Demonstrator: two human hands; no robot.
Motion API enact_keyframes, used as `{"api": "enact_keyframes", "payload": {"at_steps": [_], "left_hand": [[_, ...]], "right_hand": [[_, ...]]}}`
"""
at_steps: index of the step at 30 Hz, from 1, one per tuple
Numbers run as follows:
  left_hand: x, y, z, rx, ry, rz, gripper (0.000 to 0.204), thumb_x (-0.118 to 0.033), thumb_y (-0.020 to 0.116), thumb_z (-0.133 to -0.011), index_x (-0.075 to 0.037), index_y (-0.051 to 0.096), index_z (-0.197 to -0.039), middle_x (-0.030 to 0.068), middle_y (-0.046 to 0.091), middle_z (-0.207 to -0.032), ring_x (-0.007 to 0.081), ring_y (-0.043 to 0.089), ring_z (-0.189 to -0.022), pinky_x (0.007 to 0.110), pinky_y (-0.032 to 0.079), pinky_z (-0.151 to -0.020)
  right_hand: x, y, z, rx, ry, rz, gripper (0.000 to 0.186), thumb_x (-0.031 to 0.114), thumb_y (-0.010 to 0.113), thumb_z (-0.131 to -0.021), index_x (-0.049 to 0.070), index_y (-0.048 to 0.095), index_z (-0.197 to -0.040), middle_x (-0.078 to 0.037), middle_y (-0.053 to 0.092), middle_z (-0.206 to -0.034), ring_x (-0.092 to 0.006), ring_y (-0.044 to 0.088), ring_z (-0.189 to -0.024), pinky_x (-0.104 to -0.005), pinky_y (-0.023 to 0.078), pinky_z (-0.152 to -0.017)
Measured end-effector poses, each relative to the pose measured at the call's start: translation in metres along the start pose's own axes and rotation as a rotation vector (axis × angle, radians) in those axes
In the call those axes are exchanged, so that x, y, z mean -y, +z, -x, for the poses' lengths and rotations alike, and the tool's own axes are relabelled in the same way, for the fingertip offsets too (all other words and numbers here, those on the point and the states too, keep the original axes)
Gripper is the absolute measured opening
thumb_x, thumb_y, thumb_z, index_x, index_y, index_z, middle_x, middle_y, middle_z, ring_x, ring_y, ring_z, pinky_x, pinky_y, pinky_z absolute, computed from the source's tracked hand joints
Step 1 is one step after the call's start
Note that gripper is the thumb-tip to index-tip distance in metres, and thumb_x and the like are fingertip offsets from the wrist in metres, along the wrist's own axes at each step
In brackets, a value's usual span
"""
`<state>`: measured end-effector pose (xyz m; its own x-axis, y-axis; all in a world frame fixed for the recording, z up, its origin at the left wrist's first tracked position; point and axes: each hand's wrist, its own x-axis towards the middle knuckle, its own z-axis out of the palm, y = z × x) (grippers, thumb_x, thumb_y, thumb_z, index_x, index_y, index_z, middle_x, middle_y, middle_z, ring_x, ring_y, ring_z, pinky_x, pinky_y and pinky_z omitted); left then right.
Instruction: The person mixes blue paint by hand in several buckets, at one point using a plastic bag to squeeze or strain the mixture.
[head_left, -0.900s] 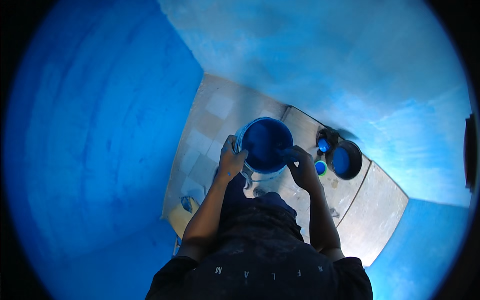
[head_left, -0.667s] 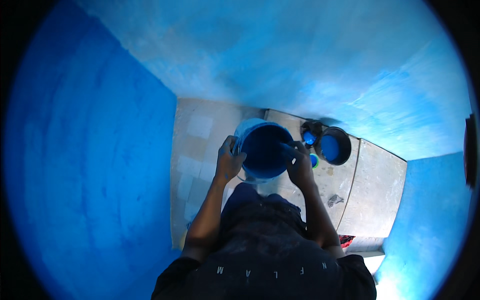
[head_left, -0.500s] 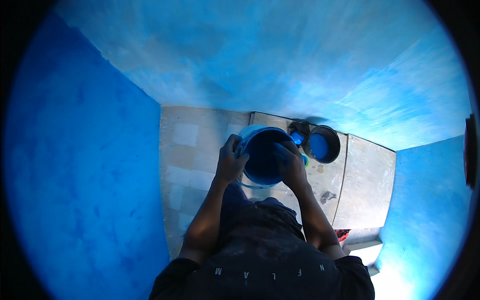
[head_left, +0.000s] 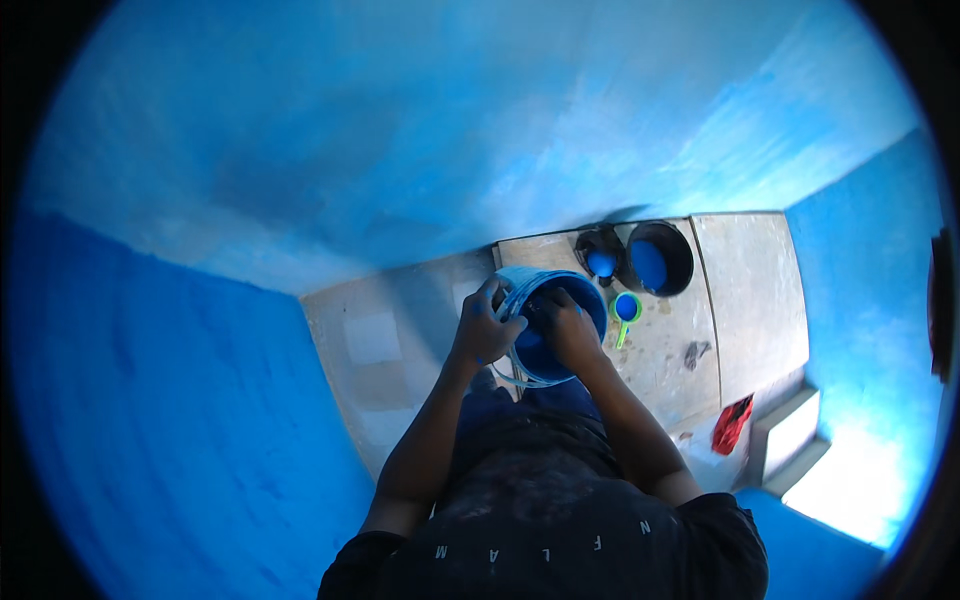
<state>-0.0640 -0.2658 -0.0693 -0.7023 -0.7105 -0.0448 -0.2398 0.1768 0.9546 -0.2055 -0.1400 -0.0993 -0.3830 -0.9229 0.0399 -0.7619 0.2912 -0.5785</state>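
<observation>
A bucket (head_left: 532, 354) with a light rim and blue-smeared walls is tilted in front of my body. My left hand (head_left: 482, 328) is closed on its left rim, thumb over the edge. Inside the bucket's mouth is my right hand (head_left: 568, 332), its fingers curled around something dark that I cannot make out. Blue specks mark both hands. The bottom of the bucket is partly hidden by my right hand. Just right of the bucket, a green dipper (head_left: 622, 337) with blue paint in its cup lies on the floor.
Beyond the dipper stand a black bucket (head_left: 680, 252) of blue paint and a smaller dark container (head_left: 592, 240), also with blue in it. A grey scrap (head_left: 696, 353) and a red packet (head_left: 733, 425) lie to the right. Blue-painted walls (head_left: 420, 140) surround the boarded floor.
My view has turned, so the green dipper now shows fully. The bucket leans more, and my right hand has gone from the right rim area further into its mouth.
</observation>
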Motion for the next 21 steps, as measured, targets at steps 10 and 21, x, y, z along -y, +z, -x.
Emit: {"api": "enact_keyframes", "payload": {"at_steps": [10,21], "left_hand": [[0.033,0.082,-0.052,0.238,-0.112,0.021,0.035,-0.008,0.067,-0.069,0.001,0.054,-0.100,0.0128,0.062,-0.085,0.0199,0.060,-0.074,0.035,0.050,-0.072],[0.090,0.250,-0.081,0.455,-0.238,-0.131,0.049,-0.009,0.070,-0.074,0.004,0.049,-0.116,0.0148,0.060,-0.102,0.0235,0.062,-0.091,0.038,0.051,-0.084]], "right_hand": [[-0.079,-0.010,0.035,-0.351,0.334,-0.061,0.026,0.007,0.062,-0.085,0.007,0.068,-0.111,-0.018,0.065,-0.115,-0.0409,0.065,-0.098,-0.0466,0.055,-0.082],[-0.240,0.008,0.149,-0.671,0.799,-0.392,0.019,-0.004,0.063,-0.084,0.000,0.070,-0.101,-0.018,0.069,-0.099,-0.0325,0.069,-0.082,-0.0387,0.056,-0.073]]}}
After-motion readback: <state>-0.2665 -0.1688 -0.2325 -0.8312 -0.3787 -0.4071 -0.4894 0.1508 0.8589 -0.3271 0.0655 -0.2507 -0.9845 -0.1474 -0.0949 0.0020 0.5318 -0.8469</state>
